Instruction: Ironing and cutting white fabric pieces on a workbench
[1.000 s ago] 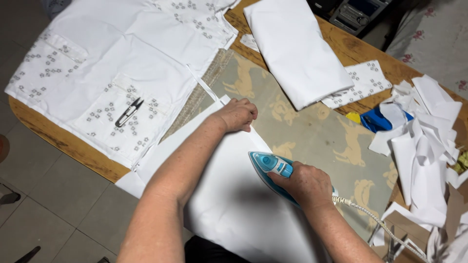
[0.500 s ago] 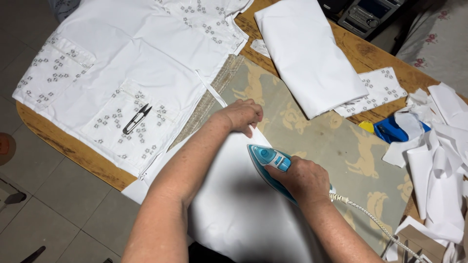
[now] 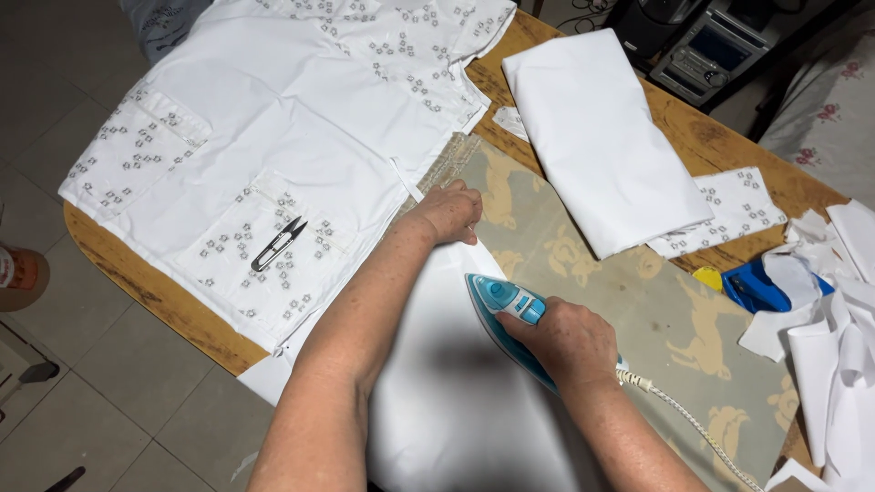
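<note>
My right hand (image 3: 561, 343) grips the handle of a turquoise clothes iron (image 3: 497, 298), whose soleplate rests on a plain white cloth (image 3: 456, 401) lying in front of me. My left hand (image 3: 448, 214) presses flat on the far corner of that same cloth, fingers closed, just beyond the iron's tip. The cloth lies on a beige ironing blanket with animal prints (image 3: 656, 319). The iron's braided cord (image 3: 684, 419) trails off to the lower right.
A white patterned garment (image 3: 273, 137) covers the left of the wooden table (image 3: 155, 292), with small black thread snips (image 3: 278, 244) on it. A folded white cloth (image 3: 592, 137) lies at the back. White scraps (image 3: 838, 319) and a blue object (image 3: 756, 287) sit right.
The iron and my right hand have shifted slightly along the white cloth. My left hand stays pressed on the cloth's far corner. The view has moved a little.
</note>
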